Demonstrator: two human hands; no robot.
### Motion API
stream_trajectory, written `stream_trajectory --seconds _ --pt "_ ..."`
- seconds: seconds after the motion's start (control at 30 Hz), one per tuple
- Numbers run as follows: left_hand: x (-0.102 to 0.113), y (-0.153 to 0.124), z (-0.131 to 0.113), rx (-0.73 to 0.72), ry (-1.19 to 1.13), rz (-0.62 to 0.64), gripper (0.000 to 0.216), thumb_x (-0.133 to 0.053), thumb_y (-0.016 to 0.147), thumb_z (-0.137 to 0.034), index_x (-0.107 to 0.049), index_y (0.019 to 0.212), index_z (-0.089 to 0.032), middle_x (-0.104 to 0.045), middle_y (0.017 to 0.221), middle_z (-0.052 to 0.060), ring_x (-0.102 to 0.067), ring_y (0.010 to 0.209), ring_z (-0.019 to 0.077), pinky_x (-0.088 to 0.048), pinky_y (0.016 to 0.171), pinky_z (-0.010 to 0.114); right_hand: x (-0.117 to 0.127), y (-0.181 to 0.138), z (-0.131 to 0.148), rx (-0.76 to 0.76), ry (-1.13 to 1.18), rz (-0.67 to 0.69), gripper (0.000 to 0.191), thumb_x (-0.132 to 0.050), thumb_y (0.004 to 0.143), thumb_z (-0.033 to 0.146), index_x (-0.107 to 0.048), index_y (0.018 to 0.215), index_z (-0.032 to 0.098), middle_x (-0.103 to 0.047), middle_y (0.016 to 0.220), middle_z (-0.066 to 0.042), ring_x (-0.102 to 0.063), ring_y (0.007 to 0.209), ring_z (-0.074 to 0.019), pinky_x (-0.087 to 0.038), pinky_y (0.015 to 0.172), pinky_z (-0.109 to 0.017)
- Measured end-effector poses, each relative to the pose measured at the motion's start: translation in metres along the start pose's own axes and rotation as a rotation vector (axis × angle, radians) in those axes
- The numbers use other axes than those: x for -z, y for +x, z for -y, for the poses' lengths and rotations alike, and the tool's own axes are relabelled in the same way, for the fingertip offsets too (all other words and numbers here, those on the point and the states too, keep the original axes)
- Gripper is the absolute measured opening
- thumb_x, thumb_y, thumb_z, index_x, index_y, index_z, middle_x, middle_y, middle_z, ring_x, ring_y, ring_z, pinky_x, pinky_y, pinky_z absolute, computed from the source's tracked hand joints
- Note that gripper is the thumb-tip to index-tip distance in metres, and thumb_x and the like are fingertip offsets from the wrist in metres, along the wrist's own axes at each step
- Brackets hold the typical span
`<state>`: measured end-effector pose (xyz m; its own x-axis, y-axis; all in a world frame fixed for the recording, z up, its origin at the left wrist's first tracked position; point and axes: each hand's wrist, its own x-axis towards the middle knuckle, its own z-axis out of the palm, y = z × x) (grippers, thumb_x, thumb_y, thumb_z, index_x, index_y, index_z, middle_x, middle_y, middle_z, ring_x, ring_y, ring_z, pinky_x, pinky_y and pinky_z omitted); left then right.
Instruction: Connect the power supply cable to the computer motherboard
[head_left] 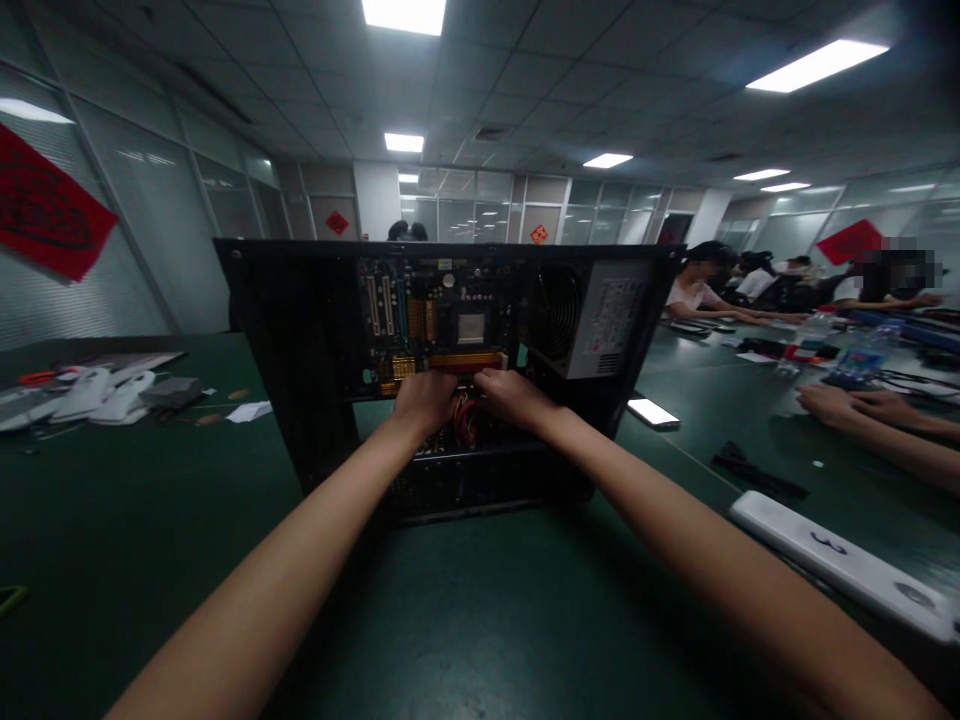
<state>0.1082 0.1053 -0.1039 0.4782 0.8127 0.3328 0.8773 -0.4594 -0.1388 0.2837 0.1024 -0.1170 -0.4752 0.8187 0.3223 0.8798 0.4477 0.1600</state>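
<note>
An open black computer case (285,380) stands on the green table in front of me. Inside it are a motherboard (489,290) with slots and a bare square processor socket area (472,327), and a power supply (609,318) with a fan at the upper right. My left hand (424,402) and my right hand (517,398) reach into the case, side by side just below the orange-brown memory slots (469,362). Both have curled fingers; what they pinch, if anything, is hidden. Red and dark cables (468,422) hang between them.
A lit phone (652,412), a black strap-like item (757,470) and a white bar marked 3 (840,562) lie to the right. White devices (105,395) and a grey box (171,392) are at left. Another person's hands (832,408) rest at far right, near plastic bottles (814,335).
</note>
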Motion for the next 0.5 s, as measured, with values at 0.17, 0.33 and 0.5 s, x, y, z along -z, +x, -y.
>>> stream_trajectory --seconds 0.17,0.33,0.5 --pt "0.0 0.0 0.0 0.013 0.002 0.008 0.036 -0.046 0.094 -0.037 -0.074 0.106 -0.017 -0.075 0.101 0.017 -0.071 0.095 0.0339 -0.056 0.077 0.042 -0.008 -0.005 -0.008 -0.04 0.187 -0.058 0.026 -0.053 0.091 0.008 -0.07 0.112 0.01 -0.072 0.112 -0.013 -0.067 0.107 -0.0232 -0.047 0.088 -0.028" --pt "-0.002 0.003 0.0 0.013 -0.006 0.001 0.037 -0.046 0.093 -0.038 -0.075 0.105 -0.017 -0.075 0.098 0.017 -0.071 0.094 0.0348 -0.055 0.076 0.042 -0.012 -0.002 -0.013 -0.083 0.206 -0.065 0.029 -0.051 0.092 0.01 -0.074 0.111 0.014 -0.074 0.11 -0.013 -0.069 0.103 -0.0232 -0.048 0.089 -0.028" --pt "-0.004 0.005 0.0 0.02 -0.009 0.004 0.037 -0.048 0.093 -0.038 -0.076 0.103 -0.017 -0.074 0.098 0.019 -0.071 0.094 0.0342 -0.055 0.078 0.042 -0.014 0.0 -0.012 -0.131 0.171 -0.039 0.03 -0.051 0.093 0.013 -0.075 0.111 0.017 -0.075 0.107 -0.012 -0.069 0.1 -0.0234 -0.049 0.088 -0.029"
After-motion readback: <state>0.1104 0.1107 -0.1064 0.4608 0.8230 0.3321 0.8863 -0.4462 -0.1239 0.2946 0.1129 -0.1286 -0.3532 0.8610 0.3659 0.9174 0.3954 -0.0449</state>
